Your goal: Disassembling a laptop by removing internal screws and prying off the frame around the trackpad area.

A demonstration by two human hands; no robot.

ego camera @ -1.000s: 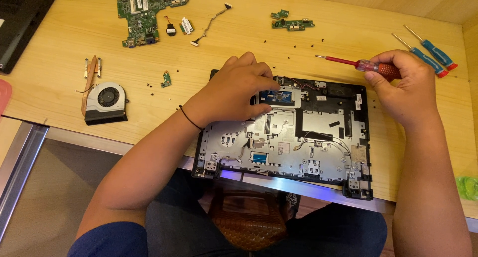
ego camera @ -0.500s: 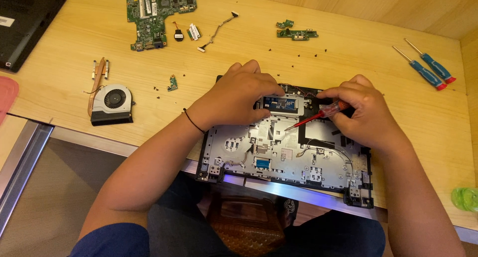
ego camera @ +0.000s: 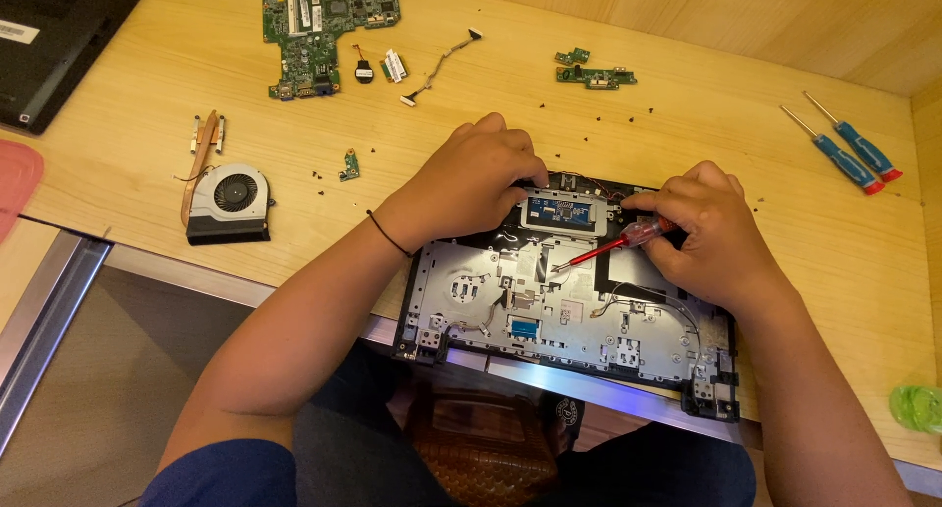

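An opened laptop base (ego camera: 549, 316) lies at the wooden table's near edge, its metal inner plate facing up. My left hand (ego camera: 471, 178) rests on its far left part, fingers bent onto the edge of a grey touchpad module with a blue board (ego camera: 559, 211). My right hand (ego camera: 702, 237) grips a red-handled screwdriver (ego camera: 613, 247), whose tip points down-left onto the plate just below that module.
A green motherboard (ego camera: 329, 26), a coin cell with a small flex (ego camera: 378, 68), a thin cable (ego camera: 442, 63), small green boards (ego camera: 594, 73), a fan with copper heat pipe (ego camera: 228, 198), loose screws and two blue screwdrivers (ego camera: 844, 154) lie on the table (ego camera: 147, 124). A black lid (ego camera: 49, 46) sits far left.
My right hand has brought the red screwdriver from the laptop's far right corner to the touchpad module. The tip now sits lower, on the plate. My left hand stays put.
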